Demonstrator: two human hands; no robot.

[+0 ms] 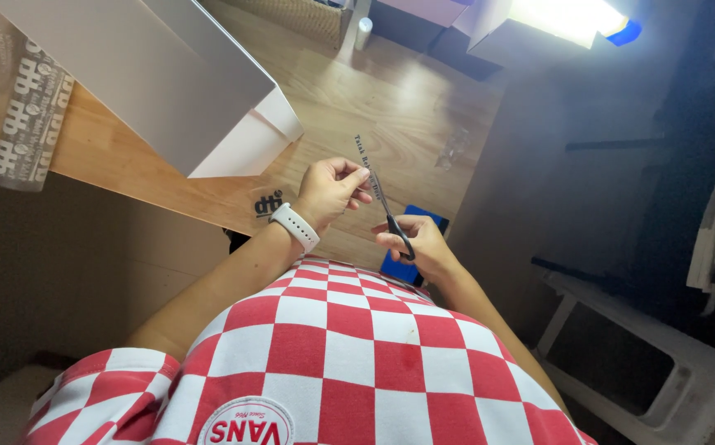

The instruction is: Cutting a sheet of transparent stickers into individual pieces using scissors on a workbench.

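Observation:
My right hand (419,245) grips the black handles of a pair of scissors (380,196), whose closed metal blades point up and away from me. The fingertips of my left hand (331,188) pinch the blades partway along; a white watch band (295,226) is on that wrist. Both hands are held in front of my red-and-white checkered shirt (324,338), above the wooden floor.
A white cardboard box (176,78) lies on a brown cardboard sheet (119,156) to the left. A blue object (411,268) rests on the floor under my right hand. A white plastic frame (646,363) stands at the right, a lit box (539,25) far back.

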